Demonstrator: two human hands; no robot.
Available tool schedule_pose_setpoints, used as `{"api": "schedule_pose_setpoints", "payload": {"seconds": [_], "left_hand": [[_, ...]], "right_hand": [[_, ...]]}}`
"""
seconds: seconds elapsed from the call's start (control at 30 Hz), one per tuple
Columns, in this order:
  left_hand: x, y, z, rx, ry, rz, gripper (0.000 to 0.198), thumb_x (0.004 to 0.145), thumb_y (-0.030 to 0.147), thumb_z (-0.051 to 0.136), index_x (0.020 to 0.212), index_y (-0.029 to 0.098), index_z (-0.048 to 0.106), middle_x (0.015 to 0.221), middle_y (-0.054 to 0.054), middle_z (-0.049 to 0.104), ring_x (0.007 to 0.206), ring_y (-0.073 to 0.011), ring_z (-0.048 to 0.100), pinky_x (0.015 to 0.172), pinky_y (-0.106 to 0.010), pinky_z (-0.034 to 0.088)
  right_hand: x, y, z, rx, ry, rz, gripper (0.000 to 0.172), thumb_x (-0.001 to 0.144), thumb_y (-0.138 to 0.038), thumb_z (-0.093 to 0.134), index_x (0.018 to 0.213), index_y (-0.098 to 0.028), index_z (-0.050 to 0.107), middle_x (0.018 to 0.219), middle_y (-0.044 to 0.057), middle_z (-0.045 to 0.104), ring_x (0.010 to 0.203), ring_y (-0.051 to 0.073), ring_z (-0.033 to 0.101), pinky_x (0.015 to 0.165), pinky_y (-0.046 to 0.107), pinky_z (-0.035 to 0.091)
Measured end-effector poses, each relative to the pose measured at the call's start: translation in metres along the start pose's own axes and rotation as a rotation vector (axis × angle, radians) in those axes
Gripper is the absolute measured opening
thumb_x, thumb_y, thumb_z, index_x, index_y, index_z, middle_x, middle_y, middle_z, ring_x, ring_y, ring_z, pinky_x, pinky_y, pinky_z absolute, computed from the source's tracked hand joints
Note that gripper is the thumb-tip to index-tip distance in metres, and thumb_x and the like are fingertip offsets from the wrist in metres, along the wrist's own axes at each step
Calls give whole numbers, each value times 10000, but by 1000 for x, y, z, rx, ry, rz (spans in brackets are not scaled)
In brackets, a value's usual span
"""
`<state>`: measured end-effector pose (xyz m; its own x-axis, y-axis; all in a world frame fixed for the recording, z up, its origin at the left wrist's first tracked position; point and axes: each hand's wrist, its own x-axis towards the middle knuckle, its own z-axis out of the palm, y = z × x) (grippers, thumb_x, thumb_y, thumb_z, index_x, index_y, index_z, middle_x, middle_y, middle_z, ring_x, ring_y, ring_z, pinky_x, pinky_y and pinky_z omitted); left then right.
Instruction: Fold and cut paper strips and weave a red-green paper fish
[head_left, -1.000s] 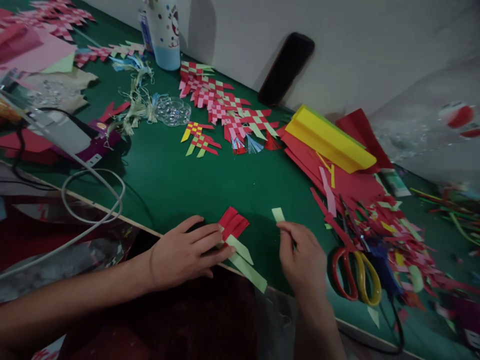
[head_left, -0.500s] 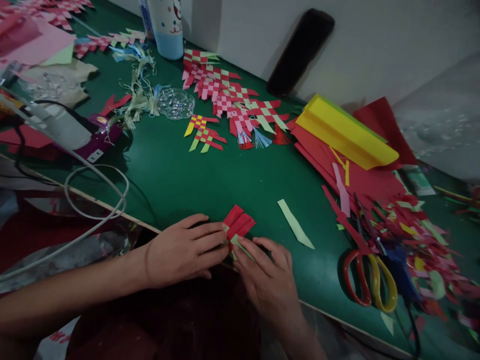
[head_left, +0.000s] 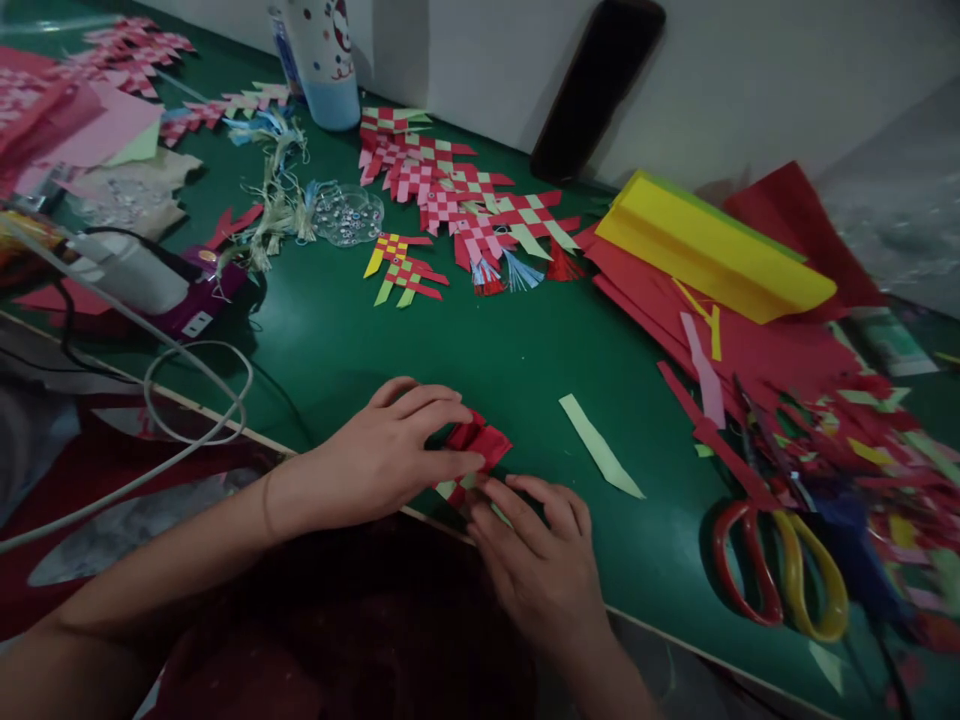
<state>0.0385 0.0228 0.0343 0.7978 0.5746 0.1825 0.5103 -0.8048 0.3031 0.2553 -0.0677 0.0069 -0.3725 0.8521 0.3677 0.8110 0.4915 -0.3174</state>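
A small weave of red and light green paper strips (head_left: 491, 443) lies at the front edge of the green table. My left hand (head_left: 390, 450) reaches over it from the left, its thumb and fingers closed on the red strips. My right hand (head_left: 536, 550) pinches the lower right side of the weave, where a bit of green shows by the fingertips. Part of the weave is hidden under the fingers. A loose light green strip (head_left: 602, 448) rests to the right of my hands.
Scissors (head_left: 780, 570) with red and yellow handles lie right, beside paper scraps (head_left: 892, 450) and folded yellow paper (head_left: 712, 245). Woven paper fish (head_left: 480, 215), a bottle (head_left: 326, 70) and a phone (head_left: 596, 85) stand or lie behind. A white cable (head_left: 247, 385) loops at left.
My left hand has shifted up over the red strips, its fingers now more bent, uncovering the checked lower left part of the weave. My right hand has barely moved. The view has shifted slightly.
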Motion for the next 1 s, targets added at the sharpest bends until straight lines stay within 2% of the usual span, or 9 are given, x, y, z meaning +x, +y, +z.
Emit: {"api": "schedule_pose_setpoints", "payload": {"seconds": [0.17, 0.23, 0.3, 0.37, 0.43, 0.53, 0.63, 0.77, 1.0], "left_hand": [[9, -6, 7, 64, -43, -13, 369, 891, 141, 537, 1185, 350, 613, 1328, -76, 512, 1307, -293, 386, 1029, -523, 286], [6, -7, 6, 47, -29, -15, 399, 886, 118, 533, 1209, 342, 602, 1307, -67, 532, 1283, -276, 416, 1026, -498, 297], [0, -5, 4, 8, 15, -75, 385, 894, 120, 531, 1229, 301, 588, 1245, -61, 576, 1228, -244, 465, 1011, -451, 327], [-10, 2, 3, -18, 87, -206, 279, 916, 185, 546, 1182, 240, 608, 1144, -62, 627, 1163, -229, 505, 983, -421, 359], [-22, 12, 6, -2, 150, -306, 181, 904, 289, 595, 1056, 208, 651, 1077, -66, 653, 1142, -255, 515, 961, -435, 374], [-36, 29, 15, 23, 203, -352, 283, 859, 407, 649, 1072, 220, 658, 1118, -70, 658, 1162, -287, 515, 983, -479, 358], [-43, 42, 24, 40, 272, -414, 253, 858, 352, 661, 1084, 239, 657, 1130, -51, 671, 1176, -281, 520, 1019, -495, 335], [-46, 50, 32, 10, 326, -441, 254, 875, 300, 635, 1122, 240, 645, 1136, -47, 683, 1203, -275, 517, 1051, -511, 312], [-47, 50, 35, 8, 325, -413, 234, 879, 304, 628, 1100, 229, 654, 1146, -49, 687, 1247, -280, 491, 1050, -512, 307]], "right_hand": [[0, 0, 0, 6, 4, -3, 194, 865, -231, 658, 1053, -274, 683, 1130, -34, 719, 1022, 215, 553, 894, 405, 350], [1, 0, 0, 12, 9, -3, 190, 864, -229, 658, 1047, -273, 684, 1130, -35, 719, 1020, 214, 554, 894, 407, 349], [1, 1, 0, 20, 12, 2, 185, 864, -230, 659, 1042, -272, 685, 1133, -34, 718, 1024, 214, 554, 899, 408, 348], [1, 1, 0, 28, 13, 8, 184, 862, -233, 661, 1041, -271, 684, 1131, -32, 719, 1025, 215, 555, 900, 407, 350], [1, 0, 0, 29, 19, 13, 188, 859, -234, 665, 1043, -272, 680, 1121, -29, 722, 1023, 216, 557, 896, 408, 354], [1, -1, -1, 22, 19, 18, 198, 861, -222, 659, 1050, -278, 676, 1110, -23, 725, 1025, 216, 561, 895, 410, 357], [2, -1, -1, 19, 2, 14, 210, 870, -199, 639, 1063, -275, 674, 1110, -19, 723, 1032, 217, 559, 896, 412, 358], [3, -1, -2, 27, -18, 18, 218, 876, -188, 624, 1073, -271, 671, 1120, -12, 718, 1046, 222, 553, 899, 414, 358], [3, -2, -3, 37, -49, 43, 200, 886, -235, 624, 1077, -274, 667, 1129, -7, 711, 1038, 223, 550, 893, 413, 353]]}}
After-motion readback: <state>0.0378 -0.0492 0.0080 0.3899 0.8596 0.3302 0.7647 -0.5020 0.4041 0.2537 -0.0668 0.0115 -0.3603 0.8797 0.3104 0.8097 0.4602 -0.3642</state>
